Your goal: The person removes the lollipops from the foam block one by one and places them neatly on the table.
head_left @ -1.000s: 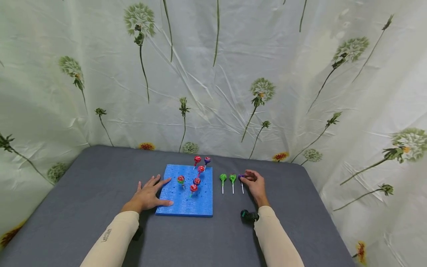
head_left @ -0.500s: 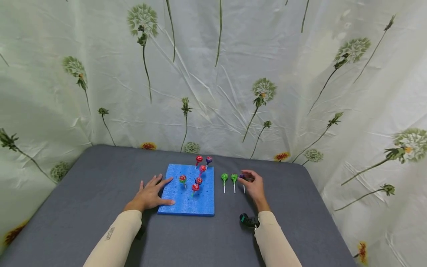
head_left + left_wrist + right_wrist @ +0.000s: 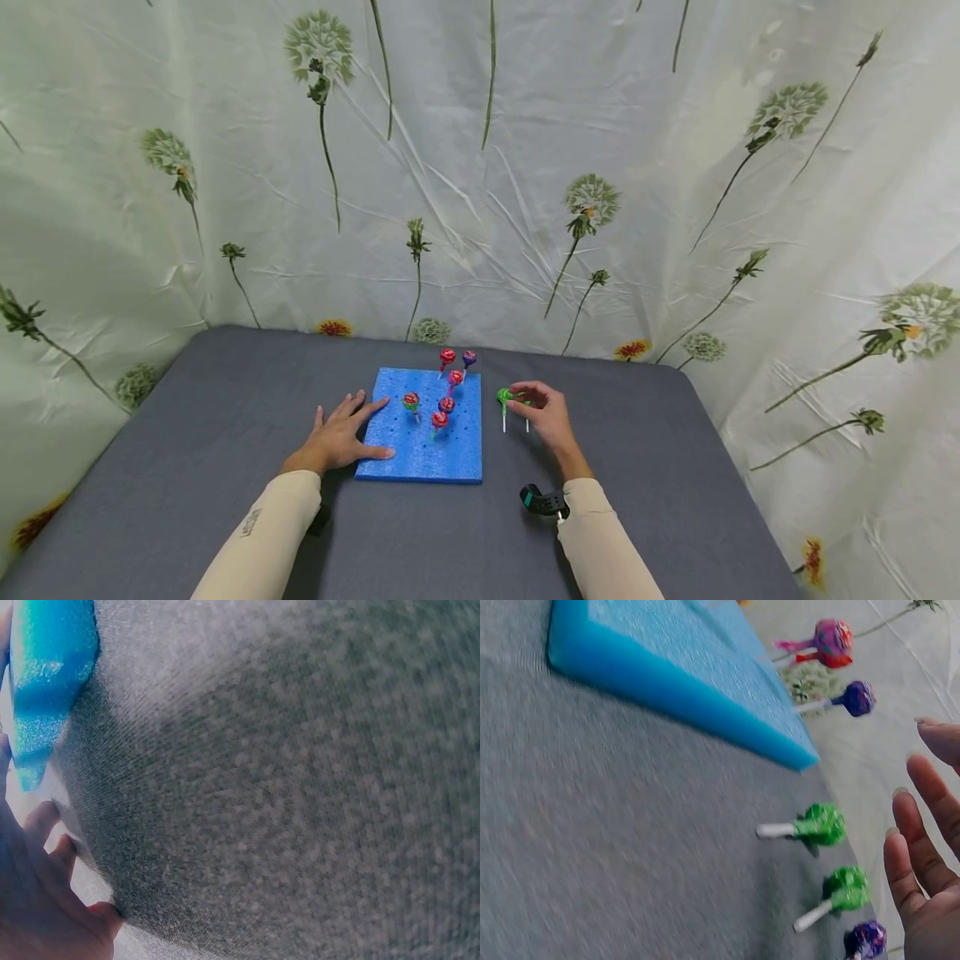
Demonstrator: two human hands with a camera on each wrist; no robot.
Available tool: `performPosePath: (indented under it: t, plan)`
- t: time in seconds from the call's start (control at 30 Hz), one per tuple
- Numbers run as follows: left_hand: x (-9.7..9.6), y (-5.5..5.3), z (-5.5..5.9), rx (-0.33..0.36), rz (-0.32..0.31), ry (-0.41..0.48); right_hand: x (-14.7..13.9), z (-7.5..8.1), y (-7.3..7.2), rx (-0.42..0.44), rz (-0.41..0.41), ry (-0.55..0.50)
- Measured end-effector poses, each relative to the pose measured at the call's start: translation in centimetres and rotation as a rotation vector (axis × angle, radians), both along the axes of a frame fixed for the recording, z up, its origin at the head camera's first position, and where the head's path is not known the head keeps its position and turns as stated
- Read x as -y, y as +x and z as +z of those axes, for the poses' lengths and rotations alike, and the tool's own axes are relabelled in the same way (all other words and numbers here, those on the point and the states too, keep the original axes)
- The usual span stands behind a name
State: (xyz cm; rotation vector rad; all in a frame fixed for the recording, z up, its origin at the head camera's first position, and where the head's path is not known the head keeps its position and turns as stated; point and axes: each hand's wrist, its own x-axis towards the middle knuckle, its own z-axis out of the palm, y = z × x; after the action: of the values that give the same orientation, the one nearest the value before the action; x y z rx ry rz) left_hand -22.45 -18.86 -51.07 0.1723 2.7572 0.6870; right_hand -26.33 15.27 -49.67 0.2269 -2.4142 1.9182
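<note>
A blue foam board (image 3: pixel 405 462) with small holes lies on the grey table. Several wrapped lollipops stand in it, among them a red one (image 3: pixel 439 421) and a purple one (image 3: pixel 469 358). My left hand (image 3: pixel 333 442) rests spread over the board's left edge, thumb and index finger on its top. Right of the board, my right hand (image 3: pixel 546 415) hovers with parted fingers by a green lollipop (image 3: pixel 505 397). Below it, a second green lollipop (image 3: pixel 847 889) and a purple lollipop (image 3: pixel 868 939) lie in the right wrist view; the hand largely covers them in the head view.
A pale curtain (image 3: pixel 487 192) printed with dandelions hangs behind and beside the table (image 3: pixel 637 467). A black device (image 3: pixel 542 502) is strapped at the right wrist.
My right hand has moved left, from the purple lollipop at the row's right end to the green ones. My left hand has stayed on the board.
</note>
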Motion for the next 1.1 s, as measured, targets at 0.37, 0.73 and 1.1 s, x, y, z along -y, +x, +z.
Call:
performPosePath:
  t: [0.37, 0.73, 1.1]
  plan:
    - [-0.1, -0.2, 0.1, 0.01, 0.012, -0.008, 2.8, -0.1, 0.2, -0.021, 0.084, 0.066]
    - [-0.1, 0.3, -0.2, -0.01, 0.006, 0.026, 5.5, 0.8, 1.6, -0.001, 0.216, 0.04]
    - [-0.1, 0.3, 0.2, -0.003, 0.01, 0.022, 7.5, 2.5, 2.8, 0.018, 0.257, 0.02]
